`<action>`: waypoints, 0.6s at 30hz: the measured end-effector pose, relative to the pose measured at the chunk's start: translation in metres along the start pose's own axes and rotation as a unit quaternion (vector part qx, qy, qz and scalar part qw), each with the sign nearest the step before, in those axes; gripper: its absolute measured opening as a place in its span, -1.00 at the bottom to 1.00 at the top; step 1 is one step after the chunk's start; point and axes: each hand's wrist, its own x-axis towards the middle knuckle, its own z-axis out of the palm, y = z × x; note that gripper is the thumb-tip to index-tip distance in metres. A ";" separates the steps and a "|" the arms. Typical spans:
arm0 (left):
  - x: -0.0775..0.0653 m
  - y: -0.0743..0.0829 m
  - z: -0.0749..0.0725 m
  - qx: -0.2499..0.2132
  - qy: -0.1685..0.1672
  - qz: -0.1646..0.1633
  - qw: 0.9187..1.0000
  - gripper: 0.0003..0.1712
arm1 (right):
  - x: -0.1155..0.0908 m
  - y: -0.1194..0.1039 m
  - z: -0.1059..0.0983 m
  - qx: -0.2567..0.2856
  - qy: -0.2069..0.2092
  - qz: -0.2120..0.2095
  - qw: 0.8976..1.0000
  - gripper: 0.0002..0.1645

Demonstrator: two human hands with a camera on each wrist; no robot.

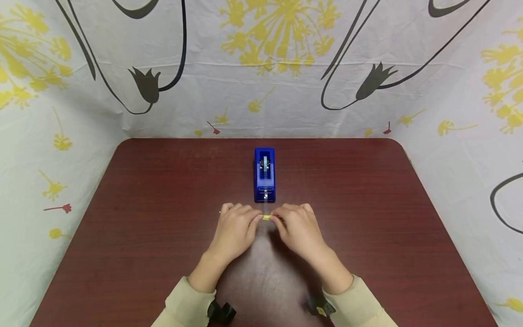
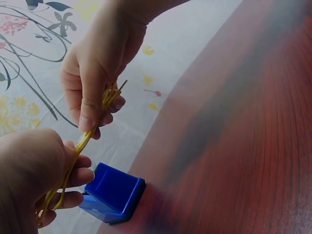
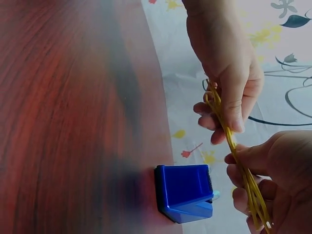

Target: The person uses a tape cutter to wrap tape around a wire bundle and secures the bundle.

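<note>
A bundle of thin yellow strands point(image 1: 266, 217) is stretched between both hands, in front of a blue tape dispenser point(image 1: 264, 182). My left hand point(image 1: 236, 229) pinches it between thumb and fingers on the left, while my right hand point(image 1: 300, 229) pinches it close by on the right. A clear strip of tape point(image 1: 266, 207) runs from the dispenser toward the short yellow part between the fingertips. In the right wrist view the strands point(image 3: 249, 184) trail along the right palm, and loose ends poke out beyond the left hand. How far the tape wraps the strands is unclear.
The dispenser, with its tape roll point(image 1: 265, 166), stands upright near the back of the dark red-brown table point(image 1: 171, 181). Patterned white cloth point(image 1: 286, 100) hangs behind the table and at both sides. Dark straps with small devices point(image 1: 221, 313) show at the cuffs.
</note>
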 end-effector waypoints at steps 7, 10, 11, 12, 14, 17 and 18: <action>0.000 0.002 -0.002 -0.016 -0.017 -0.015 1.000 -0.91 | -0.004 0.000 0.000 -0.001 0.008 -0.005 1.000 -0.95; 0.001 0.003 -0.003 -0.020 -0.013 -0.020 1.000 -0.92 | -0.005 0.000 0.001 -0.002 0.016 -0.009 1.000 -0.94; 0.001 0.003 -0.003 -0.022 -0.011 -0.020 0.999 -0.92 | -0.005 0.000 0.001 -0.002 0.018 -0.010 1.000 -0.94; 0.001 0.003 -0.003 -0.024 -0.008 -0.021 0.999 -0.92 | -0.005 0.001 0.001 -0.002 0.019 -0.012 1.000 -0.94; 0.001 0.003 -0.002 -0.029 -0.003 -0.021 0.999 -0.93 | -0.005 0.001 0.001 -0.001 0.022 -0.016 1.000 -0.94; 0.000 0.003 -0.002 -0.032 0.005 -0.020 0.999 -0.93 | -0.005 0.001 0.000 0.001 0.022 -0.023 0.999 -0.94; 0.000 0.003 -0.002 -0.032 0.007 -0.019 0.999 -0.93 | -0.005 0.001 0.000 0.001 0.022 -0.025 0.999 -0.94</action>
